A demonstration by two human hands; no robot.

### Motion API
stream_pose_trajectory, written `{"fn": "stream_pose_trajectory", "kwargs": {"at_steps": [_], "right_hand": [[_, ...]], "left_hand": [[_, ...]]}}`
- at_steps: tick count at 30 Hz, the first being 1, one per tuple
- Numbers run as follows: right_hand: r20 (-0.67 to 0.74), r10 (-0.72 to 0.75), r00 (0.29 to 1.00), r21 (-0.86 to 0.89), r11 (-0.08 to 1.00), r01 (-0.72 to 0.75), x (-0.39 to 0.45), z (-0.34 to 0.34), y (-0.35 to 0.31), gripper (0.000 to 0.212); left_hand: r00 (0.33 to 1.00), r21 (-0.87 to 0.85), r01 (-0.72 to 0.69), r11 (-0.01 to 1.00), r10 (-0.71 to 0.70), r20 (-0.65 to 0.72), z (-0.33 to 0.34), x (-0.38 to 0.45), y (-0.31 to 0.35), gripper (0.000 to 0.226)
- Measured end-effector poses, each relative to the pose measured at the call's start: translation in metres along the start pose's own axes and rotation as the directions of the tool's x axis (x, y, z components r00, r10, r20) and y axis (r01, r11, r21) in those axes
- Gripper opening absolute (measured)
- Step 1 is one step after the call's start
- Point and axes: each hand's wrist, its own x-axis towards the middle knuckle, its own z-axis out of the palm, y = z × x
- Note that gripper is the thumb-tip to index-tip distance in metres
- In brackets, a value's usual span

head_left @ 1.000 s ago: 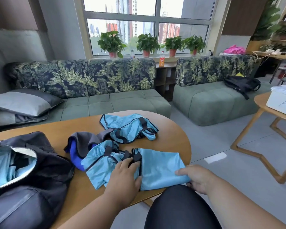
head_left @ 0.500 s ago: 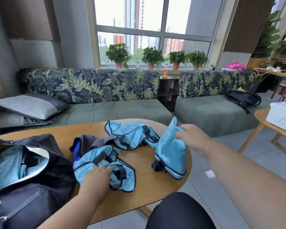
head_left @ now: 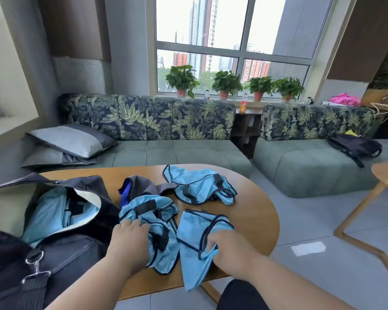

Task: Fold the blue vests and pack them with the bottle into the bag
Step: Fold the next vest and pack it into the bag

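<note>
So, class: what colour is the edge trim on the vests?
Dark navy or black binding on the light blue vests, clearest in the head view.

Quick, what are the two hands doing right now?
Left hand: fingers curled, gripping the crumpled vest.
Right hand: fingers curled, pinching the flatter vest.

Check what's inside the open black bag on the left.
Inside the black bag, light blue fabric with dark straps shows, apparently vests. A pale lining flap and the bag's walls cover anything deeper; no bottle visible.

no readable text, labels or numbers
</note>
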Motion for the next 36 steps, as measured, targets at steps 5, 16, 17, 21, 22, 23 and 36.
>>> {"fn": "stream_pose_trajectory", "kwargs": {"at_steps": [5,16,17,21,22,23,36], "right_hand": [[-0.027,0.035,0.999,0.025,0.999,-0.035,-0.024,0.028,0.009,0.022],[-0.132,0.011,0.991,0.129,0.992,0.007,-0.043,0.031,0.014,0.014],[-0.131,0.003,0.991,0.143,0.99,0.016,-0.044,0.031,0.014,0.015],[-0.144,0.008,0.99,0.241,0.97,0.028,-0.044,0.034,0.015,0.016],[-0.155,0.02,0.988,0.272,0.962,0.023,-0.044,0.034,0.017,0.015],[-0.165,0.03,0.986,0.306,0.952,0.022,-0.044,0.034,0.019,0.014],[-0.086,0.346,0.934,0.77,0.618,-0.158,-0.022,0.027,0.043,0.008]], "left_hand": [[0.93,-0.33,-0.343,0.879,0.366,0.008,-0.007,-0.036,0.036,0.093],[0.855,-0.267,-0.49,0.83,0.517,0.037,0.028,-0.031,0.082,0.066],[0.86,-0.286,-0.48,0.829,0.51,0.033,0.029,-0.032,0.083,0.063],[0.877,-0.378,-0.44,0.814,0.48,0.013,0.035,-0.03,0.083,0.052],[0.882,-0.41,-0.433,0.803,0.472,-0.006,0.036,-0.029,0.082,0.047],[0.884,-0.444,-0.431,0.785,0.466,-0.034,0.037,-0.028,0.08,0.041],[0.971,-0.666,-0.221,0.712,0.224,-0.082,-0.002,0.012,0.07,0.011]]}}
